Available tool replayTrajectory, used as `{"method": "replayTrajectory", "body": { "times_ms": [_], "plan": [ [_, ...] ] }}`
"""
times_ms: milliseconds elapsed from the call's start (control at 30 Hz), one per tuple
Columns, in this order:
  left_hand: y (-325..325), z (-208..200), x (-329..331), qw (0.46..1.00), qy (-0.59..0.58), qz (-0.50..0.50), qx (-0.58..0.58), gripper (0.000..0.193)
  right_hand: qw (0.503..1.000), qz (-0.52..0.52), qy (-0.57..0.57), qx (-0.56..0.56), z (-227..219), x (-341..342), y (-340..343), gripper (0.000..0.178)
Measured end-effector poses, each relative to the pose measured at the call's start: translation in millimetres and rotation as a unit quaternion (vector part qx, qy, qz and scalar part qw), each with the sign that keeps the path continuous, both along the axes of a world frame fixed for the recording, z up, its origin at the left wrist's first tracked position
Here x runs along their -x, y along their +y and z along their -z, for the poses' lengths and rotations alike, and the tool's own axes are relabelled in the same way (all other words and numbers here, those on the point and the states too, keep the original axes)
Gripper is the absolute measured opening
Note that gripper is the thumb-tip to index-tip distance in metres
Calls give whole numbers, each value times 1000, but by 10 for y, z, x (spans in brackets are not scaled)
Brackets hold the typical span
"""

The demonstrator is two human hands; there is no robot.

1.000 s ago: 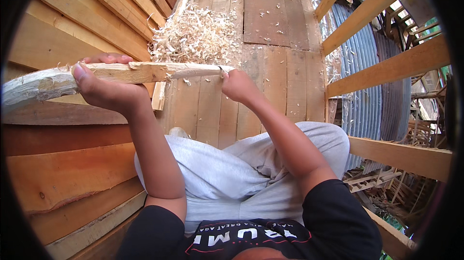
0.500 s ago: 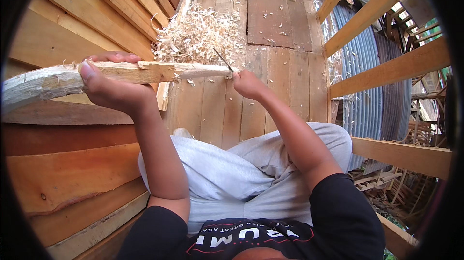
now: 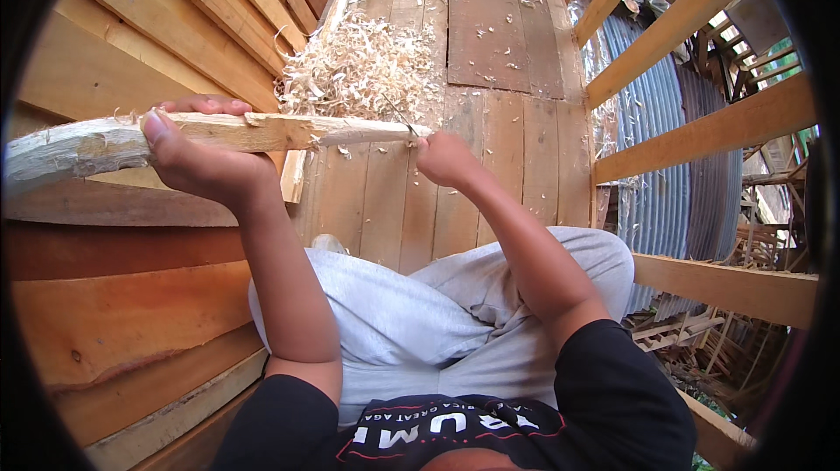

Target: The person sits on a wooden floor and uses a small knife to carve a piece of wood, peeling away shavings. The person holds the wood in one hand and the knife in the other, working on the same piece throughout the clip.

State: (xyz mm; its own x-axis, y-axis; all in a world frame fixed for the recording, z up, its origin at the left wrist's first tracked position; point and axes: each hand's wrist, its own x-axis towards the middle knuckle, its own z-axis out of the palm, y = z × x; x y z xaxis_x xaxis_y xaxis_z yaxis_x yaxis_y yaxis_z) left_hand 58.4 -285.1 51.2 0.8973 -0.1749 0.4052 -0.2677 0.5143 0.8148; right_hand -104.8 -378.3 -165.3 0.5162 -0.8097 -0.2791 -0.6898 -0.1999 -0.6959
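We kept our left hand [image 3: 210, 160] clamped on the wood [image 3: 289, 130]; our right hand [image 3: 446, 159], gripping the knife [image 3: 410, 128], edged leftward, apparently mid-shave.

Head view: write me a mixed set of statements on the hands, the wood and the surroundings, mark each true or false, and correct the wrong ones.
1. The left hand holds the wooden piece. True.
2. The area beyond the piece is swept clean. False: a heap of pale shavings lies on the plank floor there.
3. The right hand holds a slim dark tool at the piece's narrow end. True.
4. The person's legs are bare. False: light grey trousers cover them.
5. Wooden boards line the left side. True.
6. A brick wall fills the right side. False: a wooden railing is there, with corrugated metal sheets past it.
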Motion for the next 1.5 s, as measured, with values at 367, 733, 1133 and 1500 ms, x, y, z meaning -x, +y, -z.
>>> {"method": "replayTrajectory", "body": {
  "times_ms": [367, 733, 1133, 1500],
  "plan": [
    [35, 5, -61, 1000, 9, 9, 0, 34, 997, -28, 47, -63, -157, 2, -66, 43],
    [-20, 7, -47, 999, -23, -42, 1, 43, 996, 31, -22, -85, -35, 51, -23, 44],
    [-37, -14, 55, 998, -51, -43, -11, 43, 995, 1, 83, -63, -229, -10, -25, 40],
    [20, 10, -1, 998, -50, -30, 1, 43, 983, -51, 82, -155, -667, 69, -7, 46]
  ]
}}
